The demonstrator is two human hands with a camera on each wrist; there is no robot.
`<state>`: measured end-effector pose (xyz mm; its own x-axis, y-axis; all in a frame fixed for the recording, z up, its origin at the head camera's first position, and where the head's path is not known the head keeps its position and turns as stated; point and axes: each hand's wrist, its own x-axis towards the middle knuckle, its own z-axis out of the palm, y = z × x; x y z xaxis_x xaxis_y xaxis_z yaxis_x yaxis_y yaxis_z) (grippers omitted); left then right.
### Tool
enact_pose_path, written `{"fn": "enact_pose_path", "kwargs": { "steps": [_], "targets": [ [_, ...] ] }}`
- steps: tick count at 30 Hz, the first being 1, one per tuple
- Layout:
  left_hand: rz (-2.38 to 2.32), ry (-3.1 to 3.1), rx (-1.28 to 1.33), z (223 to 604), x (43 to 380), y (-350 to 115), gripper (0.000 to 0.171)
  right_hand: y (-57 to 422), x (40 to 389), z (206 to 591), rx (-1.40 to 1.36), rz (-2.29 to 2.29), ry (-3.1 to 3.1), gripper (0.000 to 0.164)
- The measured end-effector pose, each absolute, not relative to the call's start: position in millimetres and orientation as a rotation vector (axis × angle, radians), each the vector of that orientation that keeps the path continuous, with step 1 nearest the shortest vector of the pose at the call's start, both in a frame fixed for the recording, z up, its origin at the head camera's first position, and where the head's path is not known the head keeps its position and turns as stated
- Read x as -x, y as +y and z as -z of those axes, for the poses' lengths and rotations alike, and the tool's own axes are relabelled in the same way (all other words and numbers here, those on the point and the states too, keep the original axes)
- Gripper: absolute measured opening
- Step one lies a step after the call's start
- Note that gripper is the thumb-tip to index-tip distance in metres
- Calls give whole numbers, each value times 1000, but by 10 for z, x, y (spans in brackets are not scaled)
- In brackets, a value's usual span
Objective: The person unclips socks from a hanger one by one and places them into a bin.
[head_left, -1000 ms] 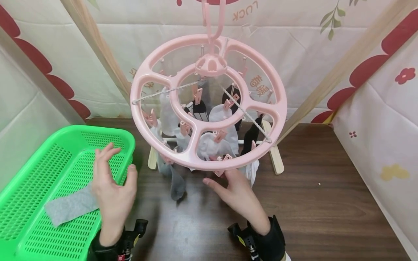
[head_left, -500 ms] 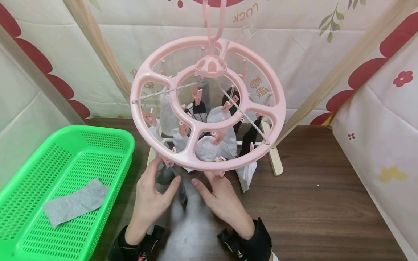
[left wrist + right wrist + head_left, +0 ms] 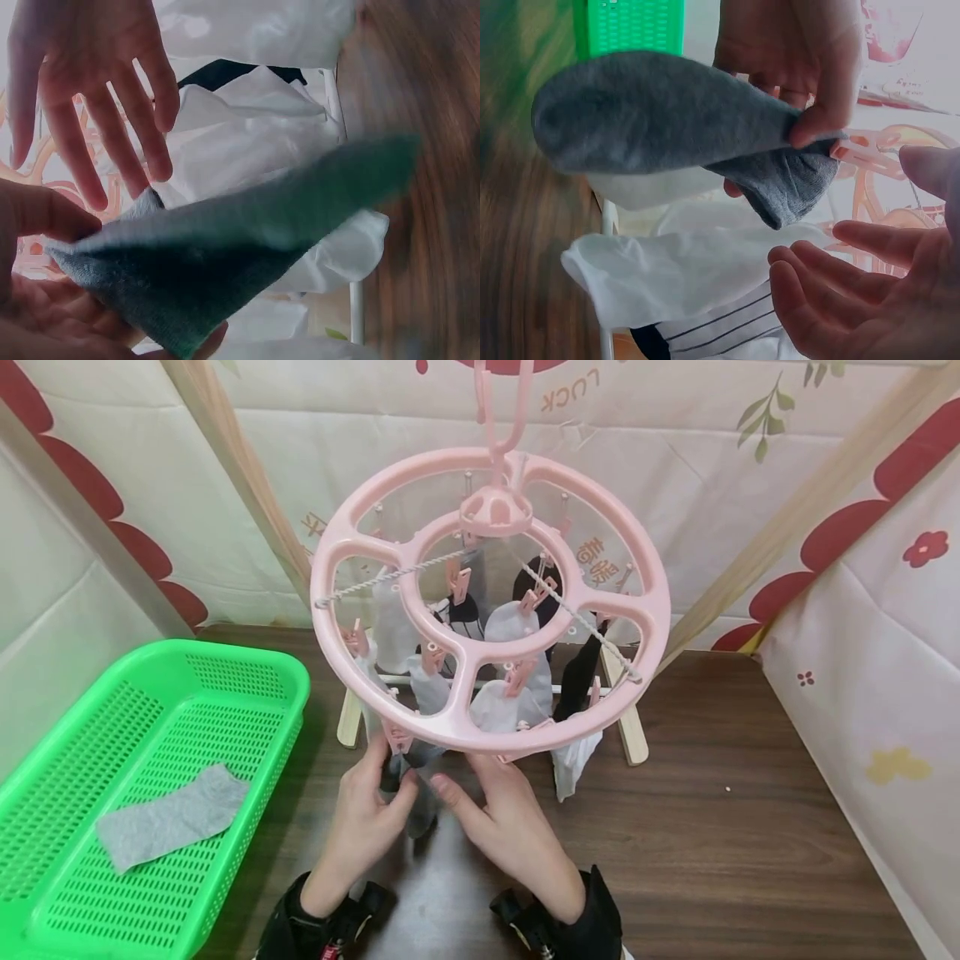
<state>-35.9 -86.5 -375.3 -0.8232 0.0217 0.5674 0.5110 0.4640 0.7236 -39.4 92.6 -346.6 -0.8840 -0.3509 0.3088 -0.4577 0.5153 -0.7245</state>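
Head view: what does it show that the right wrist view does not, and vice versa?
Only the head view shows the light gray sock in the green basket and the pink hook. Only the right wrist view shows the fingers of the right hand to their tips, and most of the dark gray sock uncovered. Both show the left hand holding that sock, a pink clip near it and the basket.

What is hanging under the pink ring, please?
Pink clips, white socks, black socks, and a dark gray sock pinched by the left hand. The pink ring hides parts of several, so I cannot count them.
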Motion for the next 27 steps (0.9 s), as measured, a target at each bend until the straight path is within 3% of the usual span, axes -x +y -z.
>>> {"fn": "enact_pose_path", "kwargs": {
  "steps": [11,27],
  "targets": [
    [1433,-2394,795,3787,340,-852,30,1006,443,3458,-704,-1519,-2449,31],
    [1386,-2514,940,3911,287,-659,24,1026,390,3366,-694,-1612,-2215,29]
  ]
}}
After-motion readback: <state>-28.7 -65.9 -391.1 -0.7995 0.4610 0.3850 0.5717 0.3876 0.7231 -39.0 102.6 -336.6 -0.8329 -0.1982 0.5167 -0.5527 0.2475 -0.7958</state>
